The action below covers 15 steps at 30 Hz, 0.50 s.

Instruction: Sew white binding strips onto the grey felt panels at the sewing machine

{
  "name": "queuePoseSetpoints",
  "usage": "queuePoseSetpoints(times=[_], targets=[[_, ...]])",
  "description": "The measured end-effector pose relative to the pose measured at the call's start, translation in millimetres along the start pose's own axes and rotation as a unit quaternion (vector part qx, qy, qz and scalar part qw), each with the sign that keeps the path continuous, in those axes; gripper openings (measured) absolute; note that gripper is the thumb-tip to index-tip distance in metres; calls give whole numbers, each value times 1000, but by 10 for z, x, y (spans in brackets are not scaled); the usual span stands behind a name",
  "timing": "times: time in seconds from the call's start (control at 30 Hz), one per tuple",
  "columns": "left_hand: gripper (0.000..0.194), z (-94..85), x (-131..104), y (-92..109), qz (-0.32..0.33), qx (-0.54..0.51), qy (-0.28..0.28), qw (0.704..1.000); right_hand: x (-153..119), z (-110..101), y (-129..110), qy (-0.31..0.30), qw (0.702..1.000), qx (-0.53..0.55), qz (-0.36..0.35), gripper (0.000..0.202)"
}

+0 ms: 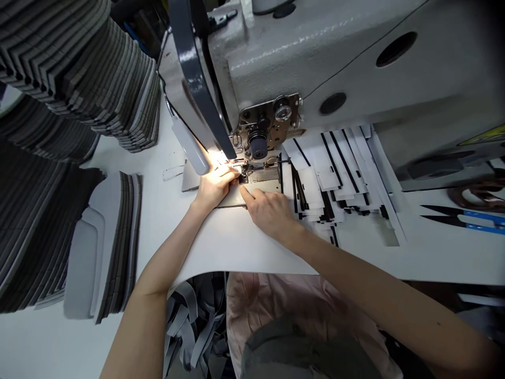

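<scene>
My left hand (pixel 215 188) lies at the left of the presser foot (pixel 243 175) of a sewing machine (pixel 335 63). Its fingers are pressed together under the lamp glare; what they hold, if anything, I cannot make out. My right hand (pixel 272 211) rests on the front of the metal bed plate (pixel 268 186). One of its digits reaches toward the foot, apart from the other bent fingers, and I see nothing held in it. A flat grey piece (pixel 191 178) sticks out at the left, beyond my left hand.
Tall stacks of grey padded pieces (pixel 114 84) stand at the left, with a smaller stack (pixel 84 263) nearer me. White strips with black bands (pixel 315 168) lie right of the plate. Blue-handled snips (pixel 469 220) and brown-handled scissors (pixel 479 195) are far right. Grey strips (pixel 193 321) hang below the table edge.
</scene>
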<state>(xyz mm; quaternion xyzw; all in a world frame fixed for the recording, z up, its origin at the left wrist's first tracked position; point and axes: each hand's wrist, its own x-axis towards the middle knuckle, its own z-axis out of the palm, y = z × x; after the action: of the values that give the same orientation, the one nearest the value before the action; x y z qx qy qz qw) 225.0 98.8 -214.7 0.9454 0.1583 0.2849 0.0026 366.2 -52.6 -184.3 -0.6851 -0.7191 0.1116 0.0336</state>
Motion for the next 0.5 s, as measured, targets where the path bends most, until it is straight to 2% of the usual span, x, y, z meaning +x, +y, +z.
queuePoseSetpoints(times=[0.13, 0.37, 0.43, 0.5], targets=[[34, 10, -16, -7, -17, 16, -30, 999, 2, 18, -2, 3, 1000, 5, 3, 51], [35, 30, -24, 10, -16, 15, -15, 1000, -15, 8, -12, -1, 1000, 5, 9, 51], [35, 1, -30, 27, -29, 14, -34, 999, -17, 3, -10, 0, 1000, 15, 6, 51], [35, -63, -38, 48, -71, 43, -55, 995, -28, -4, -7, 5, 1000, 29, -3, 50]])
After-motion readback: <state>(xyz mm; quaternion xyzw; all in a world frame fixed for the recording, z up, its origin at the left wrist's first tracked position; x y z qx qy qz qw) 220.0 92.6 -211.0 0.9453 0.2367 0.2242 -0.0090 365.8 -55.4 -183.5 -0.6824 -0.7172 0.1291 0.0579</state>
